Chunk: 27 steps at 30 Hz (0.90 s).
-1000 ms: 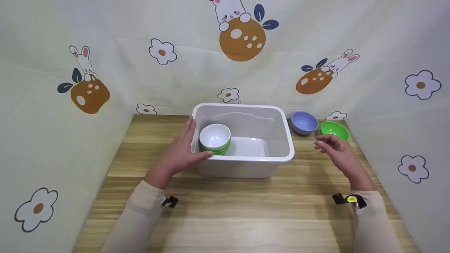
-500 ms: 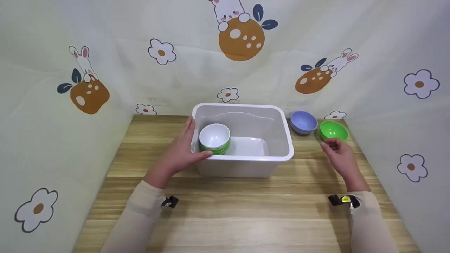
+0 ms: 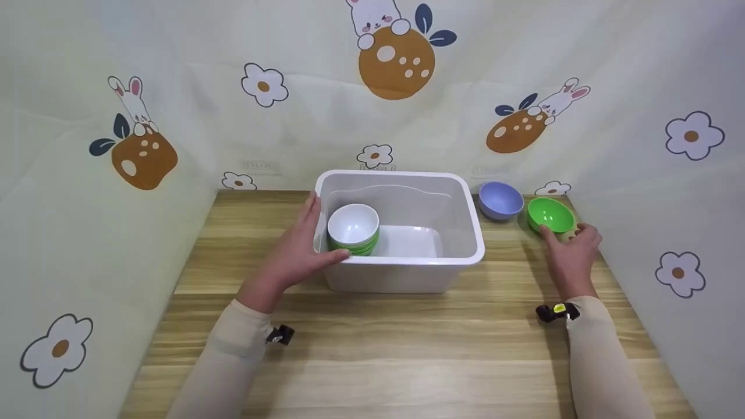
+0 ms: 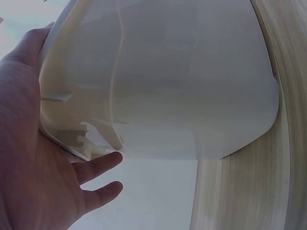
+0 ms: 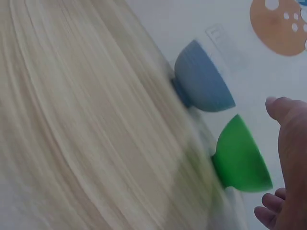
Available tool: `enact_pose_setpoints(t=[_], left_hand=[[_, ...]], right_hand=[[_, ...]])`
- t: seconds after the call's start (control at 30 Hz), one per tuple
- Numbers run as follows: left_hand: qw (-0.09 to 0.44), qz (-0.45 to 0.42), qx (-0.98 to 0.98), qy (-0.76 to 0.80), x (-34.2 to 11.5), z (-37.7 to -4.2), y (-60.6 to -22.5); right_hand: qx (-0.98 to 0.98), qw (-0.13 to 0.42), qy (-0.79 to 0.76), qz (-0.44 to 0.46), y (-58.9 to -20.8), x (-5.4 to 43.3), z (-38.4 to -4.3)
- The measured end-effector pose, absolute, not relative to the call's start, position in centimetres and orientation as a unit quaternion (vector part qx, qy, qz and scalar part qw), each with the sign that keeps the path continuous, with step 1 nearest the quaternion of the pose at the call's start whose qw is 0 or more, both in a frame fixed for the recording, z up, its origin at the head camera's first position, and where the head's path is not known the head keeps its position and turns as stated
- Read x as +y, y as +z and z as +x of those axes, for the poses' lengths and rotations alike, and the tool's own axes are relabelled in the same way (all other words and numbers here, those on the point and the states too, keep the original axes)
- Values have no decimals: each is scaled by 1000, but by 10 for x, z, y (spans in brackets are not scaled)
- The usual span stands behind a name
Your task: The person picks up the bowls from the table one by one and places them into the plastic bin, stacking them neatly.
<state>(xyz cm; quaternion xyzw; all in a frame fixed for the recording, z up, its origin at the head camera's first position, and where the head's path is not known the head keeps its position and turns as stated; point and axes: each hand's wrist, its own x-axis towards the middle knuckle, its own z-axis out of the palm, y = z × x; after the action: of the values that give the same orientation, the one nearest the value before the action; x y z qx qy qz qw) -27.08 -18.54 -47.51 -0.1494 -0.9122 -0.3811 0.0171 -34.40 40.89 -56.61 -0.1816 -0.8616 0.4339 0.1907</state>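
Observation:
A white plastic bin [image 3: 401,273] stands on the wooden table. My left hand [image 3: 286,256] rests against its front left corner, thumb on the front rim and straight fingers along the left side; the left wrist view shows those fingers spread outside the bin wall [image 4: 192,72]. Inside the bin, at the left, a white bowl [image 3: 354,224] tops a stack of green bowls [image 3: 364,249]. On the right, my right hand [image 3: 570,253] is at the near side of a green bowl [image 3: 550,215], thumb and fingers apart around its rim. The bowl sits upright on the table.
A blue bowl [image 3: 500,201] stands between the bin and the green bowl, near the back edge. Pale fabric walls [image 3: 192,116] with rabbit, orange fruit and flower prints close in the wooden table [image 3: 407,349] at the back and sides.
My right hand has moved rightward and closer to the green bowl, its thumb and fingers spreading apart near the rim. The left hand keeps its place on the bin.

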Motion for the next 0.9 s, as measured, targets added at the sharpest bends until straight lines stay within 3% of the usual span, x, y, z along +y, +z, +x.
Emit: enact_pose_setpoints(t=[0.47,0.9], left_hand=[[12,-145,-913,-382,-186,-270,-475],[12,-147,-911,-384,-185,-270,-473]], right_hand=[[-862,146,456,-167,-582,423,-370],[-864,154,452,-158,-583,426,-390]])
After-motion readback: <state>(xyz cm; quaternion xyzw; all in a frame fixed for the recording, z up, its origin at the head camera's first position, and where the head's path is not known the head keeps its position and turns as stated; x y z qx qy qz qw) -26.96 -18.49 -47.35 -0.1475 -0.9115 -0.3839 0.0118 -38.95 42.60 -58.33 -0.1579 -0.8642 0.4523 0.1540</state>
